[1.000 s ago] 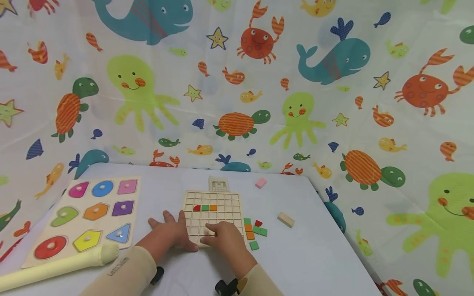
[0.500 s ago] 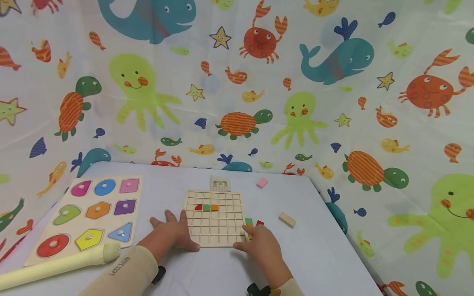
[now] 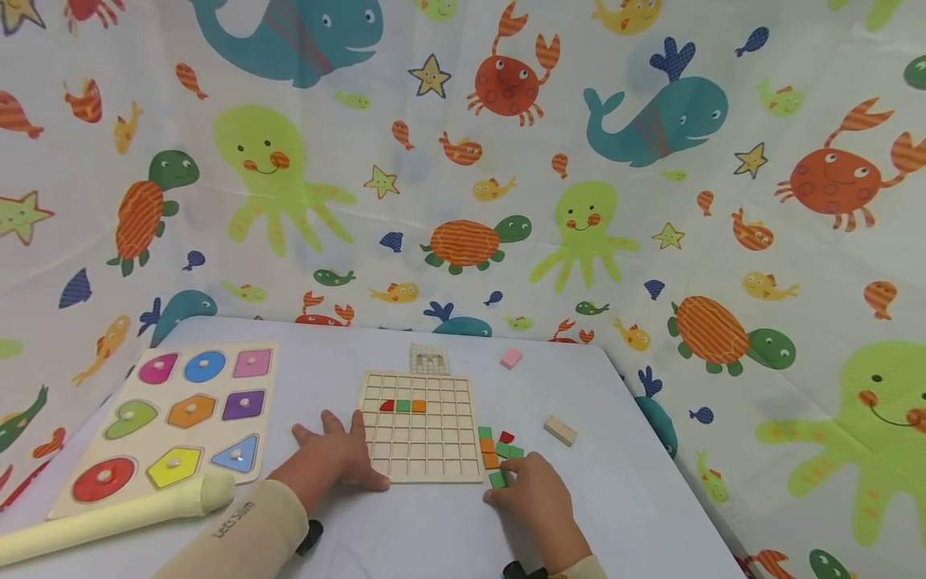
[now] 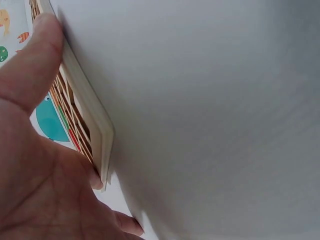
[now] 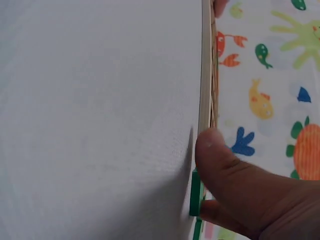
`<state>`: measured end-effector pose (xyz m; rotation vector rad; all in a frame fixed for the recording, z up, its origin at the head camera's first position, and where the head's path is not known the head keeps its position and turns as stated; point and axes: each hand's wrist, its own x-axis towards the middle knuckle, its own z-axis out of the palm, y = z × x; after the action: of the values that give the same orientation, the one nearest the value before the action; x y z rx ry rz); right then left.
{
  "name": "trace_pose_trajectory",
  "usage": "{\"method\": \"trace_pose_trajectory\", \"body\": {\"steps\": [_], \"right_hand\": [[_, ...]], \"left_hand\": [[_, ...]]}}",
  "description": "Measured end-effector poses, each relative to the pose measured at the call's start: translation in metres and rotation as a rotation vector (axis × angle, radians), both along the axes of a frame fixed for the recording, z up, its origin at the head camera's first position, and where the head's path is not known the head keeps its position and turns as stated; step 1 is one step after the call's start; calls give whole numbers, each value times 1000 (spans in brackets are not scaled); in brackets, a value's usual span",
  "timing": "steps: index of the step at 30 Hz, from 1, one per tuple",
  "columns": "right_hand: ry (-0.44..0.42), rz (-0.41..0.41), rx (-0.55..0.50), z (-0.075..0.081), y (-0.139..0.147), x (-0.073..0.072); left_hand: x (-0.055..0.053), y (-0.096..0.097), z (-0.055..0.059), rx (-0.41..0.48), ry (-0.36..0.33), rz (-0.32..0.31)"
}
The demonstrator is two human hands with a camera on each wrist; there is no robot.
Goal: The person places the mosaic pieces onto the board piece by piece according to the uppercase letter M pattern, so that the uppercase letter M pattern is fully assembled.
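My left hand [image 3: 340, 457] rests at the near left corner of a wooden grid board [image 3: 427, 450], fingers spread. Its thumb lies against the near edge, as the left wrist view also shows at the board's edge [image 4: 92, 107]. A red curved tile [image 3: 387, 405], a green square tile [image 3: 403, 406] and an orange square tile [image 3: 419, 406] sit in a row on the board. Right of the board, my right hand [image 3: 537, 492] pinches another green square tile [image 3: 497, 479] between thumb and finger. In the right wrist view this green tile [image 5: 196, 194] stands out beside the thumb [image 5: 212, 145].
More loose green, orange and red tiles [image 3: 490, 461] lie beside the board. A small patterned card [image 3: 430, 359] stands behind it. A pink block [image 3: 511, 358] and a wooden block [image 3: 560, 430] are to the right. A shape puzzle [image 3: 195, 438] and a yellow tube [image 3: 108, 519] lie left.
My right hand has moved right, from over the board to the loose tiles, and its fingers now close around a green tile. The left hand stays at the board's corner.
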<state>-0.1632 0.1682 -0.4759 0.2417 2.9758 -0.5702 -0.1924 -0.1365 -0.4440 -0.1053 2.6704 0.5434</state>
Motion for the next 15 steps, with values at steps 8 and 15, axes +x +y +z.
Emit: {"method": "trace_pose_trajectory", "body": {"steps": [8,15], "right_hand": [[32,5,2,-3,-3,-3],[73,8,-22,0,-3,-1]], "left_hand": [[-3,1,-1,-1,-7,7],[-2,-1,-2,-15,-1,-9]]}}
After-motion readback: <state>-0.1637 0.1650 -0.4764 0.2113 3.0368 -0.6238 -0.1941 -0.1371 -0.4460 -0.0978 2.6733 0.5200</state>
